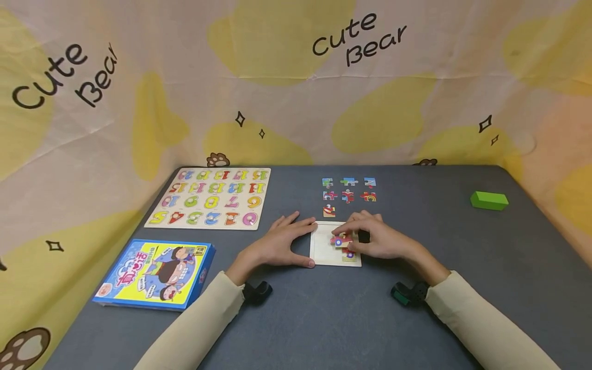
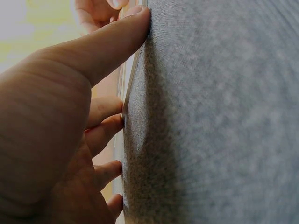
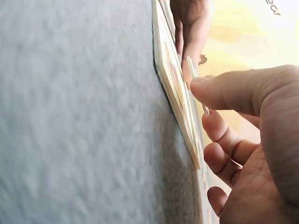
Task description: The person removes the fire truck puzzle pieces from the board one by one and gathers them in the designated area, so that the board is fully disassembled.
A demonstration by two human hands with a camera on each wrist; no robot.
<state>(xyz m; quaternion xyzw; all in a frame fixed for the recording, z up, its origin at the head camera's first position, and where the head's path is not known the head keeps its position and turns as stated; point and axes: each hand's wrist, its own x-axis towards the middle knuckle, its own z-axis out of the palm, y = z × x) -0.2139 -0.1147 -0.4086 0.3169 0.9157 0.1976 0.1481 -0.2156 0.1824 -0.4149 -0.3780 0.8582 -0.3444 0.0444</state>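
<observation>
A small white puzzle tray [image 1: 320,255] lies on the table in front of me. My left hand [image 1: 281,240] rests at its left side, fingers spread and fairly straight, thumb at the near left corner. Over the tray's right part, my right hand [image 1: 379,239] pinches a jigsaw piece [image 1: 340,241] with a picture in red, yellow and blue between thumb and fingers. The right wrist view shows this piece [image 3: 192,68] raised at a tilt above the tray. Another jigsaw piece [image 1: 349,257] lies in the tray's near right corner, partly hidden by the hand.
Several loose jigsaw pieces [image 1: 348,196] lie in rows beyond the tray. A number board [image 1: 222,191] sits at the back left, with a blue and yellow picture box [image 1: 159,272] nearer to me. At the far right stands a green block [image 1: 489,201].
</observation>
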